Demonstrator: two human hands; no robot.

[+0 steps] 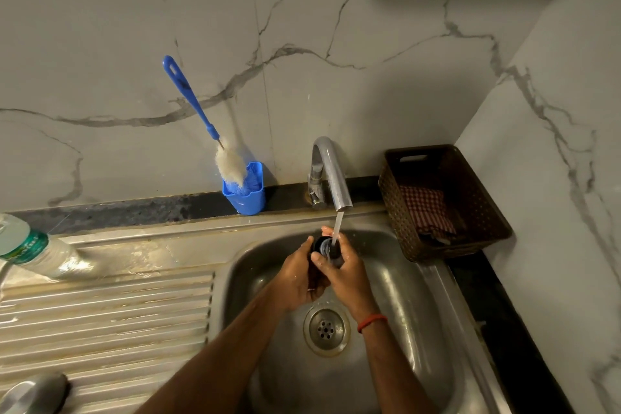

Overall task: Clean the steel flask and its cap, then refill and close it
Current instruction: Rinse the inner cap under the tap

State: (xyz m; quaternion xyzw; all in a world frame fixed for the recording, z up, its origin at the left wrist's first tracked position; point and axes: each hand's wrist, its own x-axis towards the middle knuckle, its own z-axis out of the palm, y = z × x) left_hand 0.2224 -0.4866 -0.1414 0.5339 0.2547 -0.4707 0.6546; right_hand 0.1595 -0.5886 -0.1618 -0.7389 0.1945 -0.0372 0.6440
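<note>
Over the sink basin (pixel 396 282) both of my hands hold a black cylindrical piece (pixel 322 243), which looks like the flask's cap, its open end turned up. My left hand (pixel 295 279) grips it from the left. My right hand (pixel 347 274) wraps it from the right, with fingers at the rim. Water (pixel 338 223) runs from the steel tap (pixel 331 171) straight into the opening. A rounded steel object (pixel 33 393), probably the flask, lies on the drainboard at the bottom left, partly cut off.
A blue bottle brush (pixel 201 114) stands in a blue holder (pixel 247 193) against the marble wall. On the right counter is a brown basket (pixel 487 212) holding a checked cloth (pixel 425 208). A plastic water bottle (pixel 30 245) lies at the left edge. The drain (pixel 326 328) is below my hands.
</note>
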